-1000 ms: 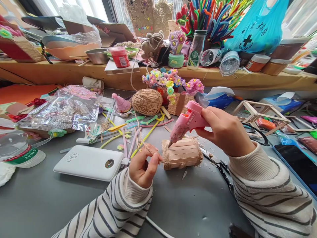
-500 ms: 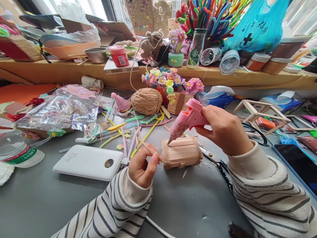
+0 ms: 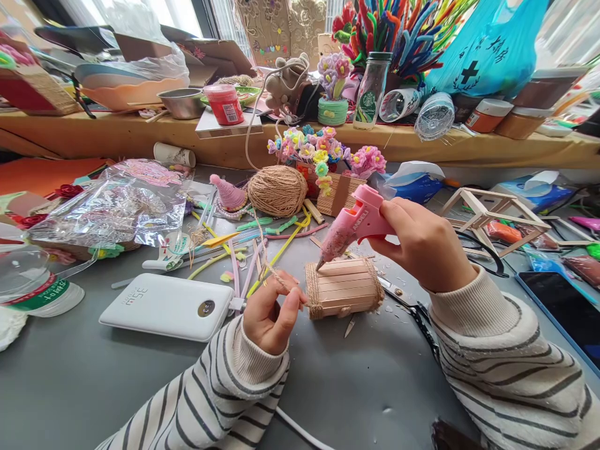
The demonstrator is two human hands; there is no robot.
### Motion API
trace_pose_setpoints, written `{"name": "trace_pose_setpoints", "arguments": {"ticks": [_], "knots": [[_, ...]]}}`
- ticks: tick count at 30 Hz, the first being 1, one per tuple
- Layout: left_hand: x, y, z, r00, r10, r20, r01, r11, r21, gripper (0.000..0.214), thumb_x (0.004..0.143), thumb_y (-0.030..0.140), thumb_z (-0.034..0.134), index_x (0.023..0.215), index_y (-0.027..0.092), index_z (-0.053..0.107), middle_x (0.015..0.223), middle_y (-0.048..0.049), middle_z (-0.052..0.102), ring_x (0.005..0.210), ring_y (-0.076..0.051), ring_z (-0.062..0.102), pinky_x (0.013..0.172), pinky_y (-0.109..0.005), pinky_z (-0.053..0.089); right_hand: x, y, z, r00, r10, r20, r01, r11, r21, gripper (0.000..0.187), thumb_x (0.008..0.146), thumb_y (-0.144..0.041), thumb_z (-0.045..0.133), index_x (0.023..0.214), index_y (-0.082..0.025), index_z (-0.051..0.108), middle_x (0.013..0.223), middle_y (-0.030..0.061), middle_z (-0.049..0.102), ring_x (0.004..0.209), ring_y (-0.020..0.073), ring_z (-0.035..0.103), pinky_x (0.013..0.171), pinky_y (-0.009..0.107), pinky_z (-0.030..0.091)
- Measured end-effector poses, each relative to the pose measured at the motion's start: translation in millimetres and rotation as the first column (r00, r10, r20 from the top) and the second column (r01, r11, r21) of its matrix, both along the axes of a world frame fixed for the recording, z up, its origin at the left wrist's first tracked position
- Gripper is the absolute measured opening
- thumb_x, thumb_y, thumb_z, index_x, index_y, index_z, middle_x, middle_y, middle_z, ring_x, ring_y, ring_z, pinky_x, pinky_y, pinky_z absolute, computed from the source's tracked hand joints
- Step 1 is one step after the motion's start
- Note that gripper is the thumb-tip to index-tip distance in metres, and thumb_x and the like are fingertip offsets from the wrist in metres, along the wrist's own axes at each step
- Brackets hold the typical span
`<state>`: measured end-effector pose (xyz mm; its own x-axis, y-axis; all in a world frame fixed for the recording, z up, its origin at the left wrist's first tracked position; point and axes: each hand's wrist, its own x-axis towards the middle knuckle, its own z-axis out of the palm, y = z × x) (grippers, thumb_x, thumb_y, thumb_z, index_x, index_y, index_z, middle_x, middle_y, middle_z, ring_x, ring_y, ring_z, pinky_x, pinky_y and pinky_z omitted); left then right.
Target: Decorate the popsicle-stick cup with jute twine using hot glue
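In my right hand (image 3: pixel 422 244) is a pink hot glue gun (image 3: pixel 352 220), tilted down to the left. Its nozzle tip meets the top of a small barrel (image 3: pixel 349 286) made of wooden sticks, close to the twine wound around its left end. The barrel lies on its side, with twine around its right end too. My left hand (image 3: pixel 272 309) pinches a strand of jute twine (image 3: pixel 263 250) beside the barrel's left end. That strand runs up toward a ball of twine (image 3: pixel 277 191) behind. Scissors (image 3: pixel 412 306) lie right of the barrel, partly under my right arm.
A white power bank (image 3: pixel 167 306) with a cable lies left of my left hand. Pipe cleaners (image 3: pixel 281 262) are scattered behind it. A phone (image 3: pixel 562 312) and a wooden stick frame (image 3: pixel 497 215) are at the right. A crowded ledge (image 3: pixel 225 140) runs along the back.
The glue gun's nozzle has shifted very slightly left and up along the twine edge of the barrel. My left hand and the barrel look unmoved.
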<state>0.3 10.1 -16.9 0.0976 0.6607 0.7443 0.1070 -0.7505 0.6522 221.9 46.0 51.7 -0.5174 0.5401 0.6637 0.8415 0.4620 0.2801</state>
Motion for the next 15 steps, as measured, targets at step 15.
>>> {"name": "trace_pose_setpoints", "arguments": {"ticks": [15], "knots": [[-0.6, -1.0, -1.3, 1.0, -0.017, 0.007, 0.017, 1.0, -0.002, 0.019, 0.085, 0.014, 0.044, 0.071, 0.018, 0.055, 0.057, 0.0022, 0.052, 0.058, -0.01, 0.048, 0.068, -0.028, 0.046, -1.1, 0.4, -0.5, 1.0, -0.02, -0.016, 0.019, 1.0, -0.016, 0.023, 0.083, -0.027, 0.051, 0.095, -0.008, 0.056, 0.073, 0.0097, 0.062, 0.068, 0.0216, 0.058, 0.056, 0.03, 0.046]]}}
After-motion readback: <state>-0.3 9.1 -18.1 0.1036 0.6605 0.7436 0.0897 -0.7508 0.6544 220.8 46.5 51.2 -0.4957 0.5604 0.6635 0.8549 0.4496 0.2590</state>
